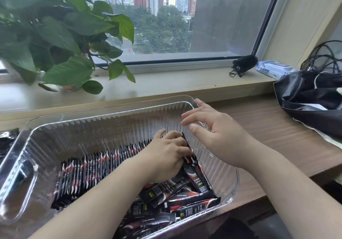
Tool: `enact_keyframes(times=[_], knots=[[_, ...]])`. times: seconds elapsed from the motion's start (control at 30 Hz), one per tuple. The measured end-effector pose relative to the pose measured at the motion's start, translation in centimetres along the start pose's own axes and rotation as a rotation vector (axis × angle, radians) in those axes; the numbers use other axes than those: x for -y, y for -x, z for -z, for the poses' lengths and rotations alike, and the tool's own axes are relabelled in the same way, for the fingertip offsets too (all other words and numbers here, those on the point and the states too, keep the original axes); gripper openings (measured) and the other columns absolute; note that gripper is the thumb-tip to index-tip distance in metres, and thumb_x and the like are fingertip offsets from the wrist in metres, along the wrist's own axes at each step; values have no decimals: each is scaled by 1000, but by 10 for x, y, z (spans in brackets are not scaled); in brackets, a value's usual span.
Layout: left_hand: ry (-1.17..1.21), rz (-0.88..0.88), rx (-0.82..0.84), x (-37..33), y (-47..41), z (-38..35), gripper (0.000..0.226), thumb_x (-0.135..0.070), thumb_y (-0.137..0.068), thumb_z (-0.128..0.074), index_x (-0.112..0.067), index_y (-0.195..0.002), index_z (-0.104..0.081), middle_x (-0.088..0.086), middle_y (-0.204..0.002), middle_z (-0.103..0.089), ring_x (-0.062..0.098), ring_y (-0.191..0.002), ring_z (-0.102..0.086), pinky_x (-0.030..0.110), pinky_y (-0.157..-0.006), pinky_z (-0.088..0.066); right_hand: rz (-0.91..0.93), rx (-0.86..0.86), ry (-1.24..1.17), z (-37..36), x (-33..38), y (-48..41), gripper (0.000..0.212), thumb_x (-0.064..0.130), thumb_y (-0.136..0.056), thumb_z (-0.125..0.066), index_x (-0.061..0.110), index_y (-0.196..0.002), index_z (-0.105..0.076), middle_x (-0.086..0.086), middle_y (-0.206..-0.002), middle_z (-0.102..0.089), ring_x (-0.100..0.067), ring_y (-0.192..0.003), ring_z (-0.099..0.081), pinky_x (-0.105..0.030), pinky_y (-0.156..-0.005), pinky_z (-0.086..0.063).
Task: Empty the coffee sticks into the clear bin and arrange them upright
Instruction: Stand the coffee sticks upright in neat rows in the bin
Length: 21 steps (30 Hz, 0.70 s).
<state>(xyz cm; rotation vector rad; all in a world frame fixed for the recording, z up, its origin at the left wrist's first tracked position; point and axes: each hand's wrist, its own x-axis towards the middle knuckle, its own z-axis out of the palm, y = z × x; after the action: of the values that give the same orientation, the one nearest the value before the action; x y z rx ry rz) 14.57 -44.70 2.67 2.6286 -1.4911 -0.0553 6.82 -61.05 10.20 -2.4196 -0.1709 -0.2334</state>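
The clear bin (83, 133) sits on the wooden desk (277, 127), its long axis running from 8 o'clock to 2 o'clock across the view, with a leafy plant (55, 35) on the sill beyond at 10 o'clock. Starting at the bin's left end, 1 upright row (96, 166) of black-and-red coffee sticks stands on edge, packed face to face and running along that same axis toward the hands. At the row's right end the left hand (166, 157) is down inside the bin, fingers curled and gripping a leaning stick (199, 170) whose top tilts toward 11 o'clock, not yet square with the row. Just to the right, the right hand (220, 135) hovers over the bin's right wall, fingers spread and holding nothing; whether a fingertip touches the rim I cannot tell. Below both hands, at 5 o'clock from the left one, a loose pile (185, 200) of sticks lies flat and crossed at mixed angles on the bin floor. That pile is the work left, and the free right hand is the nearer one to lift from it, reaching toward 6 o'clock. Each flat stick would need turning onto its end before joining the row. Far right, at 2 o'clock, a black bag (311, 100) slumps on the desk.
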Motion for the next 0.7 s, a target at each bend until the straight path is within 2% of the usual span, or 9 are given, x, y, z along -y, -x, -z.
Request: enact_keyframes(times=[0.2, 0.33, 0.4, 0.53, 0.7], knots=[[-130, -38, 58, 2, -1, 5, 50, -38, -92, -26, -42, -135, -51, -16, -132, -50, 15, -135, -26, 51, -111, -21, -3, 4, 8, 1, 0, 0, 21, 17, -100, -56, 24, -108, -74, 20, -126, -63, 6, -147, -19, -14, -115, -17], [-210, -99, 80, 7, -7, 18, 36, -32, -96, -41, -43, -125, -59, -14, -120, -56, 17, -119, -36, 42, -97, -32, -3, 6, 10, 1, -1, 0, 22, 17, -100, -55, 24, -108, -74, 21, -126, -62, 7, -147, -18, -16, -117, -17], [-230, -141, 77, 13, -14, 23, 30, -31, -97, -46, -44, -117, -64, -15, -115, -58, 17, -119, -39, 38, -89, -35, -2, 7, 16, 1, -2, 0, 22, 18, -100, -55, 24, -110, -74, 21, -127, -62, 7, -147, -18, -17, -117, -17], [-257, -200, 80, 16, -23, 27, 22, -33, -98, -53, -44, -109, -68, -15, -110, -58, 15, -124, -39, 32, -77, -27, -2, 7, 9, 1, -3, 0, 23, 17, -101, -54, 24, -112, -73, 19, -129, -62, 7, -148, -17, -18, -118, -17], [-225, -218, 2, 14, -25, 23, 25, -20, -94, -56, -38, -103, -71, -11, -102, -60, 13, -111, -44, 29, -74, -24, -3, 6, -11, 1, -2, 0, 23, 18, -100, -55, 25, -109, -74, 20, -127, -62, 6, -148, -18, -19, -119, -17]])
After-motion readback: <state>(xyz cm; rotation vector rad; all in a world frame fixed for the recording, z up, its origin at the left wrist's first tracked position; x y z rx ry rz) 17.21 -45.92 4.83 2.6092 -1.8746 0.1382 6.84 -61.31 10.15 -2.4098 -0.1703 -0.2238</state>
